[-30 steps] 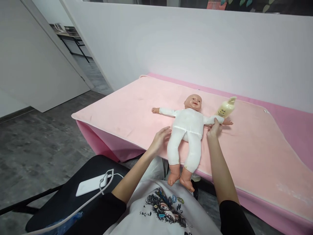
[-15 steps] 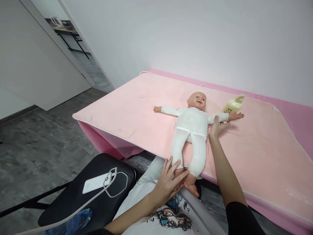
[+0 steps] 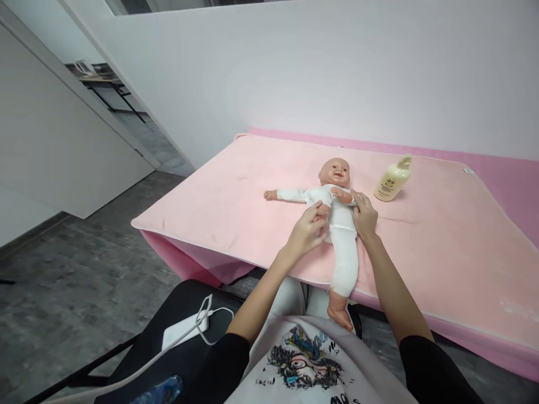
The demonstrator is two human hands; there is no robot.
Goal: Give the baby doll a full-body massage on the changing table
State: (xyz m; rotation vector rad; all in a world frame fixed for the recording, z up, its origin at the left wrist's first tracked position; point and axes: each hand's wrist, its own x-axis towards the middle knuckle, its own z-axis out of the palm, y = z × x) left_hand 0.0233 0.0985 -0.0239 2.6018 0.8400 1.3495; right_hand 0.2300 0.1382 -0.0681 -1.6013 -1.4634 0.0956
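Observation:
A baby doll point(image 3: 343, 221) with a white cloth body lies on its back on the pink blanket point(image 3: 219, 196), its head toward the wall. My left hand point(image 3: 310, 227) is closed at the doll's bent leg, over its belly; the leg is mostly hidden behind the hand. My right hand point(image 3: 364, 213) grips the doll's arm, which is folded across its chest. The doll's other arm stretches out to the left. Its straight leg hangs over the table's front edge.
A pale yellow pump bottle point(image 3: 391, 180) stands right of the doll. On a black chair point(image 3: 168, 320) at the lower left lie a white power bank point(image 3: 185, 330) with a cable and a blue item. A white wall rises behind the table.
My left hand has moved up from the doll's feet, and one leg is now bent up. My right hand has brought the doll's outstretched arm in over its chest.

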